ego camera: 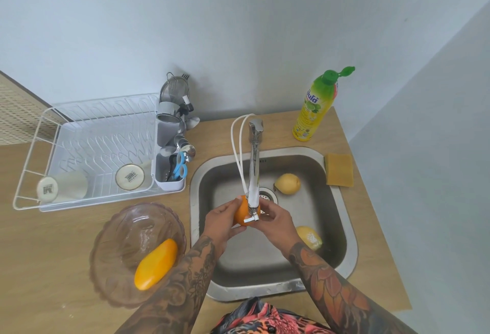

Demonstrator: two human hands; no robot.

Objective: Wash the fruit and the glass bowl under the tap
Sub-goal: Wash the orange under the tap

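Note:
An orange is held under the spout of the chrome tap, over the steel sink. My left hand cups it from the left and my right hand closes on it from the right. Two yellow fruits lie in the sink: a pear-like one at the back and a lemon beside my right wrist. The glass bowl stands on the counter left of the sink with a yellow mango in it.
A white dish rack with two upturned cups and a cutlery holder stands at the back left. A dish soap bottle with its green cap flipped up and a yellow sponge sit right of the tap.

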